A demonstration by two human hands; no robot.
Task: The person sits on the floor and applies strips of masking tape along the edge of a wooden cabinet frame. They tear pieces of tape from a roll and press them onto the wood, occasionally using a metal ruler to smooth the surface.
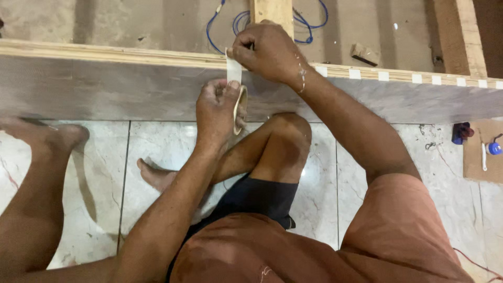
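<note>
The left hand (217,112) grips a cream masking-tape roll (241,107); the right hand (267,50) pinches its pale strip (233,69) against the grey laminated board's plywood edge (131,55), bare leftward.

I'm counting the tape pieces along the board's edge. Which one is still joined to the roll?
The strip under the right hand, running down to the tape roll in the left hand; the other pieces sit separately to the right.

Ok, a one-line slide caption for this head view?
Seated on tile, left hand holds a tape roll while right hand presses a tape strip onto the panel edge.
</note>
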